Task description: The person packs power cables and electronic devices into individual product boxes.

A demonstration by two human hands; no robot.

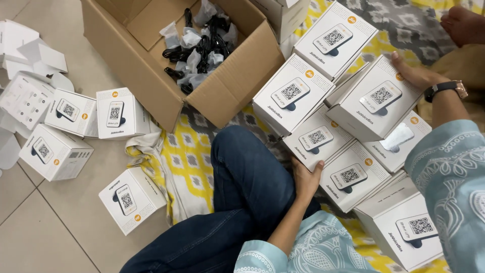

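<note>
On a yellow patterned floor mat (187, 167), left hand (304, 178) and right hand (411, 75), fingers flat, brace stacked white product boxes (353, 121) at right of frame.

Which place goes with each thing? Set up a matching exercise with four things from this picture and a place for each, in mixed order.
Things:
1. Black cables
2. Left hand
3. Right hand
4. Wristwatch

Places:
A. on the right wrist
B. at the near edge of a white box low in the pile
C. inside the open cardboard box
D. on the far edge of the top white box

Pairs: 1-C, 2-B, 3-D, 4-A
</note>
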